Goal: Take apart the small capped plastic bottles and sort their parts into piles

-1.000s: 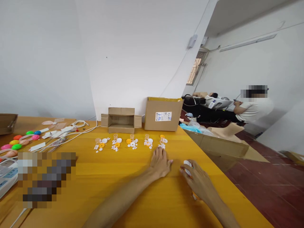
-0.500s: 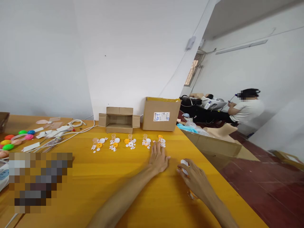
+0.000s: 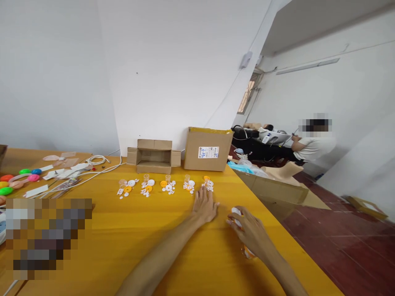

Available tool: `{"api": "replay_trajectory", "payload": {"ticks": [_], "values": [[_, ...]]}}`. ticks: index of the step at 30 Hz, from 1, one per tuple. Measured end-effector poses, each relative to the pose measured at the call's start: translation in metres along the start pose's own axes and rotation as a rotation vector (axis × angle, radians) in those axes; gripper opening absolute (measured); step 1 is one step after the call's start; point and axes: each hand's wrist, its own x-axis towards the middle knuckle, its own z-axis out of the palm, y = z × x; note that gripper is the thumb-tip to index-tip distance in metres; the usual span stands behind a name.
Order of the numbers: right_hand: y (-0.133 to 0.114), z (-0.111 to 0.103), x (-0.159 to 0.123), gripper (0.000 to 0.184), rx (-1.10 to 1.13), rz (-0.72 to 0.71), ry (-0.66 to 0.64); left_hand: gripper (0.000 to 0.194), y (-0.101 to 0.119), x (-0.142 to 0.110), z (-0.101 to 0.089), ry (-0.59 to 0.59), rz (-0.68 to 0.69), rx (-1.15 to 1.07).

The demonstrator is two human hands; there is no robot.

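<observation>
**A:** Nearest first: what is held?
**B:** By the right hand (image 3: 247, 225), fingers curled and part-closed, a white round plastic piece (image 3: 236, 211) is gripped. Clear, orange and white plastic parts (image 3: 248, 252) are half covered below the palm; whether they too are held cannot be told.

**A:** And the left hand (image 3: 205, 206)?
**B:** Laid low over the yellow-brown wooden table (image 3: 212, 255), fingers slightly spread; nothing is seen gripped. Contact at the tips cannot be made out.

**A:** Changed?
**B:** Little. Small white dotted plastic pieces (image 3: 208, 188), at those tips, appear nudged slightly outward since a second ago, nearer the flat white plastic disc (image 3: 210, 183). The right hand's load is unaltered.

**A:** Meaning?
**B:** The fifth cluster is judged tightened, more like the four mixed orange-and-white plastic clusters (image 3: 151, 182) left of the fingers. Farther out, beyond the fingertips, an open brown cardboard box (image 3: 154, 169) is seen.
</observation>
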Motion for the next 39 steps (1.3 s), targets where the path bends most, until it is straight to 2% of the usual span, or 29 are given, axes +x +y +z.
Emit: {"api": "replay_trajectory", "payload": {"ticks": [9, 13, 17, 21, 24, 28, 30, 34, 37, 39], "values": [[-0.003, -0.008, 0.004, 0.039, 0.048, 0.015, -0.055, 0.046, 0.001, -0.002, -0.007, -0.014, 0.028, -0.002], [0.0, -0.004, 0.005, 0.039, 0.032, 0.006, -0.025, 0.047, -0.003, -0.005, -0.006, 0.003, 0.05, -0.093], [0.0, -0.003, 0.008, 0.034, -0.03, -0.011, -0.005, 0.039, -0.01, -0.019, -0.008, -0.005, 0.115, -0.186], [-0.009, -0.01, 0.016, 0.028, -0.07, -0.023, -0.046, 0.036, -0.013, -0.041, -0.023, -0.102, 0.189, -0.169], [-0.019, -0.017, 0.023, 0.024, -0.089, -0.006, -0.078, 0.033, -0.011, -0.049, -0.036, -0.135, 0.195, -0.135], [-0.025, -0.02, 0.027, 0.024, -0.093, 0.011, -0.098, 0.029, -0.007, -0.052, -0.044, -0.116, 0.174, -0.116], [-0.027, -0.018, 0.027, 0.023, -0.131, 0.0, -0.056, 0.03, -0.009, -0.056, -0.046, -0.094, 0.178, -0.128], [-0.039, -0.013, 0.027, 0.023, -0.206, -0.11, 0.051, 0.035, -0.022, -0.077, -0.06, -0.098, 0.17, -0.152], [-0.059, -0.01, 0.03, 0.022, -0.194, -0.225, -0.028, 0.035, -0.034, -0.095, -0.078, -0.115, 0.145, -0.138], [-0.073, -0.008, 0.033, 0.021, -0.197, -0.254, -0.115, 0.034, -0.04, -0.104, -0.089, -0.13, 0.132, -0.103]]}}
